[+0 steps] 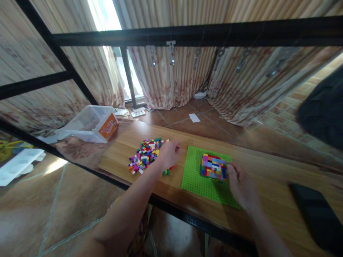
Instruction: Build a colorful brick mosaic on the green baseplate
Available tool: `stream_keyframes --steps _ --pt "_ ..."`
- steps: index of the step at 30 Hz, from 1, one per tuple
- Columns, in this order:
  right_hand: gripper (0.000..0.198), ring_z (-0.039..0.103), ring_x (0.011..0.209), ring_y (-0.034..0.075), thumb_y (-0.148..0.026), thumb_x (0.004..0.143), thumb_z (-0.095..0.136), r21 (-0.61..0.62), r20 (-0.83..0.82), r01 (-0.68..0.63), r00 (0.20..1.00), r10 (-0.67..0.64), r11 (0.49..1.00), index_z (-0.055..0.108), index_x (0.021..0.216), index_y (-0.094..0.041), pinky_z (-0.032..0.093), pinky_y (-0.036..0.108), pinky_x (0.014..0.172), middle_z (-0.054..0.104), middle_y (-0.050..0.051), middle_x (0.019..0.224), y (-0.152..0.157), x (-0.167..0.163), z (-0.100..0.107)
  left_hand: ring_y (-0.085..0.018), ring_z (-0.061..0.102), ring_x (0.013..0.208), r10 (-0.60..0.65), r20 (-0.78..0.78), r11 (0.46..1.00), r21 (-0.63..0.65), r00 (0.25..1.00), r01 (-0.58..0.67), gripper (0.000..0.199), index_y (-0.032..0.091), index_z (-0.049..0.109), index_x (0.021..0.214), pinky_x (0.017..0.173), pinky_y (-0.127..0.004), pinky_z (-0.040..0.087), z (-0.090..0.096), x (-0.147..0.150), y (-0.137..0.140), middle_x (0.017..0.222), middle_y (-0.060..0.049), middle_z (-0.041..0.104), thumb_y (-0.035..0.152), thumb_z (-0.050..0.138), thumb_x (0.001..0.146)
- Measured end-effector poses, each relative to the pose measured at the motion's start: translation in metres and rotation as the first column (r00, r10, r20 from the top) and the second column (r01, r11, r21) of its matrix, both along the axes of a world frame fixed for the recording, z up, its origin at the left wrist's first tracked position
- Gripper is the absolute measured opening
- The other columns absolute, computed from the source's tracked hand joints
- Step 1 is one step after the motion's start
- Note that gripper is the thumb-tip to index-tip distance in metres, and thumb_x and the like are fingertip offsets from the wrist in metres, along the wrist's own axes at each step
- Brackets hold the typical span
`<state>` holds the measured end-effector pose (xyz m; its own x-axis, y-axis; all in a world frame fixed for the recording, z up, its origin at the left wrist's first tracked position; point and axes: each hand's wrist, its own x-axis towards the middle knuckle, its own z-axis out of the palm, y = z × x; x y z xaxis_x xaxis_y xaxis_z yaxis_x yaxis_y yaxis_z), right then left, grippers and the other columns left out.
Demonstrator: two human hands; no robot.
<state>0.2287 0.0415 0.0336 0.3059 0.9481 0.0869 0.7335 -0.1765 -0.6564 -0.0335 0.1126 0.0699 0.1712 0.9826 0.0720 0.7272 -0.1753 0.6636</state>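
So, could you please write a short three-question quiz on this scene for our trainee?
1. True or false: the loose brick pile lies on the person's right side of the baseplate.
2. Which of the person's hands is nearer the multicoloured brick build: A) the left; B) the right?
3. Fill in: the baseplate's colour is ____.

Key: 1. False, it lies on the left. 2. B, the right hand. 3. Green.

A multicoloured brick block (213, 167) sits on a flat, studded green baseplate (192, 173), loose bricks (144, 156) heaped beyond its left edge.
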Motion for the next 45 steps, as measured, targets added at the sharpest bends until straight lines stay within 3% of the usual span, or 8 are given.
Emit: stream_keyframes --steps 5,10,15,30,35,39,42,45 --pt "0.059 0.066 0.082 0.028 -0.058 0.090 0.031 0.021 0.050 -0.006 0.999 0.005 1.000 0.067 0.110 -0.015 0.049 0.041 0.076 0.072 0.015 0.098 -0.001 -0.002 0.001 -0.028 0.064 0.107 0.160 -0.305 0.987 0.074 0.939 -0.144 0.037 0.014 0.068 0.117 0.099 -0.039 0.047 0.003 -0.043 0.023 0.114 -0.015 0.069 0.012 0.051 0.084" --pt "0.059 0.065 0.079 0.027 -0.060 0.090 0.032 0.033 0.058 -0.033 0.998 0.031 0.999 0.067 0.110 -0.017 0.049 0.040 0.073 0.072 0.015 0.099 0.001 -0.001 -0.001 -0.027 0.060 0.115 -0.028 -0.384 0.995 0.073 0.923 0.061 0.042 0.015 0.068 0.120 0.105 -0.037 0.042 -0.005 -0.052 0.039 0.120 -0.014 0.068 0.010 0.055 0.080" --pt "0.058 0.065 0.078 0.026 -0.061 0.089 0.034 0.032 0.048 -0.028 0.998 0.027 0.999 0.067 0.108 -0.018 0.049 0.040 0.073 0.072 0.013 0.096 0.003 -0.002 -0.001 -0.023 0.062 0.111 -0.200 -0.365 0.971 0.047 0.909 0.233 0.032 0.017 0.072 0.110 0.108 -0.037 0.039 -0.014 -0.051 0.048 0.115 -0.011 0.070 0.016 0.055 0.082" --pt "0.055 0.065 0.080 0.026 -0.060 0.089 0.034 0.071 0.048 -0.051 0.998 0.048 0.996 0.068 0.105 -0.018 0.050 0.041 0.077 0.071 0.013 0.098 0.003 -0.002 0.000 -0.024 0.063 0.103 -0.168 -0.374 0.978 0.053 0.912 0.201 0.033 0.017 0.073 0.106 0.100 -0.037 0.047 -0.004 -0.052 0.034 0.105 -0.011 0.070 0.012 0.051 0.083" --pt "0.053 0.065 0.082 0.026 -0.059 0.091 0.035 0.111 0.053 -0.066 0.997 0.061 0.992 0.068 0.103 -0.019 0.050 0.041 0.077 0.071 0.012 0.098 0.003 -0.001 -0.002 -0.022 0.064 0.098 -0.198 -0.208 0.977 0.037 0.958 0.210 0.030 0.019 0.072 0.107 0.096 -0.035 0.049 0.005 -0.053 0.025 0.102 -0.008 0.071 0.015 0.056 0.082" --pt "0.048 0.063 0.076 0.024 -0.056 0.091 0.041 0.213 0.032 -0.029 0.999 0.022 0.977 0.068 0.104 -0.019 0.051 0.041 0.076 0.069 0.012 0.096 0.001 -0.004 0.003 -0.017 0.064 0.089 -0.231 0.167 0.970 -0.032 0.959 0.239 0.023 0.016 0.072 0.100 0.087 -0.030 0.051 0.004 -0.044 0.017 0.097 -0.006 0.072 0.019 0.061 0.081" --pt "0.041 0.063 0.076 0.021 -0.052 0.091 0.046 0.338 -0.032 -0.020 0.999 0.033 0.941 0.067 0.106 -0.020 0.052 0.039 0.073 0.068 0.011 0.100 -0.002 -0.014 0.011 -0.014 0.065 0.089 -0.147 0.533 0.944 -0.175 0.834 0.278 0.025 0.014 0.071 0.101 0.087 -0.029 0.051 0.003 -0.026 0.007 0.098 -0.006 0.073 0.018 0.067 0.077" --pt "0.033 0.064 0.084 0.020 -0.045 0.093 0.048 0.417 -0.072 -0.098 0.988 0.140 0.904 0.066 0.107 -0.022 0.053 0.037 0.077 0.068 0.009 0.105 -0.006 -0.030 0.019 -0.014 0.066 0.091 0.043 0.798 0.874 -0.321 0.601 0.365 0.030 0.015 0.070 0.103 0.090 -0.029 0.050 0.004 -0.005 -0.007 0.102 -0.007 0.073 0.020 0.073 0.074"
